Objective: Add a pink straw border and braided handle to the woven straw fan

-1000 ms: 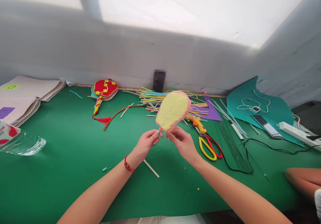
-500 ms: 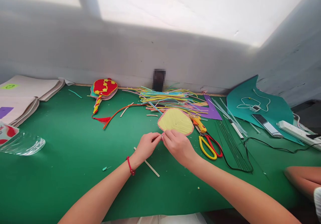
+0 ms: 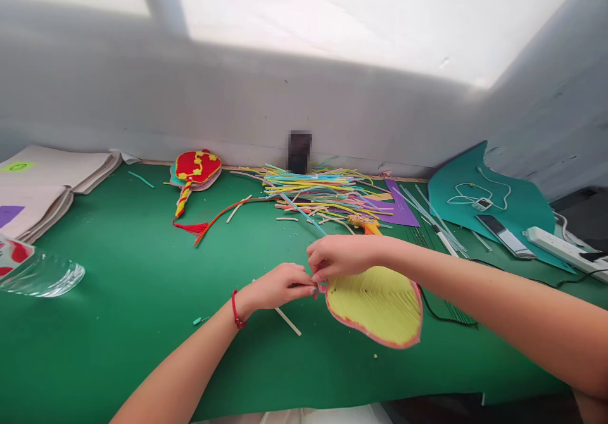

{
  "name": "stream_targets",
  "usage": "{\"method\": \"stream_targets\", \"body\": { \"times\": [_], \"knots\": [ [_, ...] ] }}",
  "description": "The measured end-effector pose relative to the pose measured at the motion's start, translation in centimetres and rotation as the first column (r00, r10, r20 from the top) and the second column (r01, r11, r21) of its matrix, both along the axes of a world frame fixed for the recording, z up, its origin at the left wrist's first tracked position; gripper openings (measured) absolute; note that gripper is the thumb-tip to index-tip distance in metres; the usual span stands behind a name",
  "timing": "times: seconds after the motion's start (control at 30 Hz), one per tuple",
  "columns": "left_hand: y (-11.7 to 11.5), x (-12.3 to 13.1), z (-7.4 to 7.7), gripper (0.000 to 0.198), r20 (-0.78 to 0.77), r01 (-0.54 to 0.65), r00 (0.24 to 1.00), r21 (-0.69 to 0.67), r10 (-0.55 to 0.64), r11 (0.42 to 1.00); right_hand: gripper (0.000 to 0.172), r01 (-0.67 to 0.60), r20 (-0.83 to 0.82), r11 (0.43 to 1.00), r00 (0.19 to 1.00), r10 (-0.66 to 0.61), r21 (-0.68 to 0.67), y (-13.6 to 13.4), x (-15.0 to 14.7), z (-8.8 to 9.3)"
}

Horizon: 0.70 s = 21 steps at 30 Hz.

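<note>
A yellow fan (image 3: pixel 377 304) with a pink rim lies tilted over the table, its broad end toward the right front. At its narrow end is a short pink stub (image 3: pixel 322 288). My left hand (image 3: pixel 284 288), with a red bracelet at the wrist, pinches by this stub. My right hand (image 3: pixel 335 256) reaches across above the fan, fingers closed at the same stub. What exactly lies between the fingertips is partly hidden. My right forearm covers part of the fan. Beneath my left hand lies a pale strip (image 3: pixel 288 321).
Behind the hands is a pile of coloured strips (image 3: pixel 313 187). A yellow glue gun (image 3: pixel 368 224) is partly covered by my right arm. A finished red fan (image 3: pixel 199 166) lies back left, a clear container (image 3: pixel 50 275) at left. A phone (image 3: pixel 506 236) and power strip (image 3: pixel 560 244) lie right.
The fan has swung round toward the front right. My right hand has moved up and over it, and my left hand slightly down and right. My right arm now hides the scissors.
</note>
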<state>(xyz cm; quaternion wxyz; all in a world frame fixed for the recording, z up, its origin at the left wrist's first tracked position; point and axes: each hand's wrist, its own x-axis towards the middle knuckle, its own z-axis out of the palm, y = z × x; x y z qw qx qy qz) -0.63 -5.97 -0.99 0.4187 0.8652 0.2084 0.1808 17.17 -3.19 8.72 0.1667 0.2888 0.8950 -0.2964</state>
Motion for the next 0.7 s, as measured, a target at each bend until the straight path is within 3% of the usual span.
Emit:
{"method": "stream_targets", "body": {
  "times": [0.13,0.3,0.4,0.53,0.6,0.67,0.7],
  "knots": [
    [-0.3,0.0,0.0,0.038,0.094,0.183,0.98,-0.048,-0.178,0.982,0.018,0.014,0.004,0.966,1.0,-0.013,-0.258,-0.1,-0.1,-0.5],
    [-0.8,-0.1,0.4,0.038,0.171,0.271,0.956,-0.194,-0.239,0.943,0.017,0.023,-0.177,0.902,0.978,-0.11,-0.431,-0.5,0.3,-1.0],
    [-0.9,-0.4,0.6,0.041,0.19,0.262,0.959,-0.306,-0.211,0.915,0.024,0.036,-0.208,0.791,0.957,-0.204,-0.611,-0.4,0.9,-1.2],
    [-0.8,-0.5,0.6,0.043,0.201,0.195,0.972,-0.413,-0.12,0.89,0.029,0.155,-0.122,0.547,0.891,-0.437,-0.823,-0.6,1.6,-2.1],
    [-0.8,-0.4,0.5,0.041,0.225,0.181,0.97,-0.417,-0.092,0.891,0.025,0.188,-0.1,0.463,0.842,-0.53,-0.866,-1.1,1.8,-2.8],
    [-0.8,-0.4,0.5,0.039,0.25,0.198,0.963,-0.408,-0.099,0.891,0.024,0.185,-0.115,0.448,0.818,-0.563,-0.875,-1.8,2.0,-3.8],
    [-0.8,-0.4,0.5,0.038,0.259,0.207,0.96,-0.406,-0.105,0.89,0.025,0.197,-0.144,0.478,0.798,-0.585,-0.856,-2.3,2.1,-4.4]
  ]
}}
